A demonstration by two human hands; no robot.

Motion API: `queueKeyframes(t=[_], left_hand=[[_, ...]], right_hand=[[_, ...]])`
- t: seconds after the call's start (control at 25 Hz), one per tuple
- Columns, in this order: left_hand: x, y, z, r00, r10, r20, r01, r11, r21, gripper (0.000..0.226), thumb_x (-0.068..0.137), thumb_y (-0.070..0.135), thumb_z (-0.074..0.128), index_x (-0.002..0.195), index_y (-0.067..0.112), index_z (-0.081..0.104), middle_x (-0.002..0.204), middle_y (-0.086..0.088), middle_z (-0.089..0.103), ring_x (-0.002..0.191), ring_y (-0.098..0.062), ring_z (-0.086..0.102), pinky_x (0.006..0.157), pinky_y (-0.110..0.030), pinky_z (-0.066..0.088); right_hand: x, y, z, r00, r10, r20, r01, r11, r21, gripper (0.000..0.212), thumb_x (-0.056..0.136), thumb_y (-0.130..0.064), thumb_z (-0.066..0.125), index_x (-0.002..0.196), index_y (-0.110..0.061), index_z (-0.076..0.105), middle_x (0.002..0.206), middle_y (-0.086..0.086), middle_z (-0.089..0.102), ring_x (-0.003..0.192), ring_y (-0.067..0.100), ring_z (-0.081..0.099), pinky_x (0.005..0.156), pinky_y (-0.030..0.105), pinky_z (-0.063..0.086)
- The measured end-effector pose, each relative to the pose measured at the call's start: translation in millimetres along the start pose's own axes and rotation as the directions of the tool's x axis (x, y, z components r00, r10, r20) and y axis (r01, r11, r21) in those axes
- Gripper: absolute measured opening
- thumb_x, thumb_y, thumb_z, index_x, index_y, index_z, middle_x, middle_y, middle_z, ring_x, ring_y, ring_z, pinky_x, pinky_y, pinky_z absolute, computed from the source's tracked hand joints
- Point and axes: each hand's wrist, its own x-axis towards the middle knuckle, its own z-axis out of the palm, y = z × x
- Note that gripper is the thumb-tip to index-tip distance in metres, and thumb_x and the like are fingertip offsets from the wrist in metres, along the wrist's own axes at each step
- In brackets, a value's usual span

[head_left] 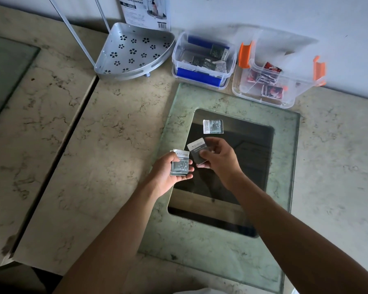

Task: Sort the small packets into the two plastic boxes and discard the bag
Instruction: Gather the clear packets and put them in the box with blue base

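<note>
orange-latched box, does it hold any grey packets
No, the orange-latched box holds only red packets; grey ones lie in the blue-latched box.

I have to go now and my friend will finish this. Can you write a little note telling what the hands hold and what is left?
Left hand holds a small stack of grey packets.
Right hand pinches one grey packet.
One more packet lies on the glass panel.
Done: grey packets in the blue-latched box, red ones in the orange-latched box.
Left: box these grey ones. The bag is not in view.
</note>
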Motion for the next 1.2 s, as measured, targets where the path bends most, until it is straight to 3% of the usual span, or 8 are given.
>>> queueKeyframes(t=[0.16, 0.36, 0.48, 0.64, 0.84, 0.96, 1.08, 1.2], left_hand=[[0, -2, 19, 1.0, -0.008, 0.004, 0.009, 0.998, -0.055, 0.03, 0.084, 0.002, 0.042, 0.11, -0.001, 0.055, 0.107, -0.025, 0.062, 0.098, -0.039, 0.062, 0.09, -0.056, 0.055], [6, -2, 28, 0.996, 0.03, -0.081, -0.034, 0.998, -0.056, 0.02, 0.088, 0.0, 0.042, 0.105, 0.0, 0.051, 0.094, -0.021, 0.061, 0.082, -0.032, 0.067, 0.067, -0.046, 0.059], [17, 0, 22, 0.989, 0.052, -0.141, -0.061, 0.997, -0.054, 0.034, 0.088, 0.004, 0.042, 0.119, -0.001, 0.054, 0.096, -0.021, 0.065, 0.076, -0.031, 0.068, 0.07, -0.044, 0.057], [23, 8, 17, 0.982, 0.092, -0.165, -0.093, 0.996, 0.004, 0.03, 0.091, 0.008, 0.04, 0.115, 0.0, 0.057, 0.086, -0.018, 0.066, 0.06, -0.027, 0.065, 0.062, -0.035, 0.048], [31, 9, 16, 0.988, 0.093, -0.119, -0.094, 0.996, 0.003, 0.032, 0.094, 0.007, 0.038, 0.119, 0.0, 0.057, 0.089, -0.019, 0.067, 0.071, -0.032, 0.069, 0.066, -0.042, 0.059], [32, 8, 15, 0.99, 0.092, -0.104, -0.094, 0.995, -0.016, 0.033, 0.094, 0.008, 0.038, 0.12, 0.0, 0.056, 0.091, -0.02, 0.067, 0.077, -0.035, 0.07, 0.073, -0.047, 0.06], [31, 7, 16, 0.989, 0.091, -0.117, -0.09, 0.996, 0.013, 0.034, 0.091, 0.006, 0.039, 0.12, 0.0, 0.056, 0.093, -0.021, 0.066, 0.077, -0.035, 0.07, 0.071, -0.047, 0.06], [23, 2, 23, 0.99, 0.092, -0.102, -0.082, 0.992, 0.097, 0.03, 0.089, 0.004, 0.04, 0.113, 0.003, 0.059, 0.097, -0.023, 0.067, 0.078, -0.034, 0.07, 0.069, -0.045, 0.059]], right_hand=[[-12, 13, 18, 0.988, -0.078, -0.132, 0.024, 0.93, -0.367, 0.01, 0.085, -0.026, 0.076, 0.089, -0.019, 0.071, 0.08, -0.006, 0.074, 0.065, 0.006, 0.068, 0.055, 0.02, 0.054], [-14, 16, 27, 0.948, -0.308, -0.08, 0.188, 0.746, -0.639, 0.022, 0.086, -0.037, 0.071, 0.079, -0.017, 0.067, 0.079, -0.005, 0.066, 0.066, 0.013, 0.063, 0.058, 0.031, 0.055], [6, 9, 18, 0.918, -0.397, -0.017, 0.269, 0.654, -0.707, 0.025, 0.092, -0.038, 0.063, 0.089, -0.014, 0.07, 0.099, 0.001, 0.057, 0.074, 0.018, 0.061, 0.064, 0.032, 0.055], [60, -12, -6, 0.908, -0.416, -0.051, 0.211, 0.559, -0.802, 0.034, 0.094, -0.022, 0.058, 0.128, -0.023, 0.058, 0.126, 0.011, 0.043, 0.106, 0.029, 0.056, 0.082, 0.04, 0.058], [89, -15, -25, 0.931, -0.363, 0.03, 0.19, 0.413, -0.891, 0.035, 0.093, -0.026, 0.063, 0.127, -0.025, 0.06, 0.13, 0.011, 0.038, 0.118, 0.032, 0.045, 0.096, 0.044, 0.052], [77, -10, -29, 0.932, -0.363, -0.017, 0.194, 0.534, -0.823, 0.027, 0.087, -0.023, 0.069, 0.112, -0.015, 0.062, 0.121, 0.009, 0.049, 0.112, 0.028, 0.05, 0.088, 0.034, 0.051], [51, -7, -29, 0.972, -0.226, -0.066, 0.138, 0.776, -0.615, 0.016, 0.085, -0.022, 0.073, 0.094, -0.016, 0.061, 0.09, -0.001, 0.064, 0.078, 0.014, 0.062, 0.058, 0.017, 0.046], [19, 3, -21, 0.997, -0.015, -0.08, -0.007, 0.966, -0.258, 0.021, 0.084, -0.03, 0.078, 0.09, -0.014, 0.065, 0.085, 0.004, 0.074, 0.075, 0.021, 0.073, 0.065, 0.032, 0.062]])
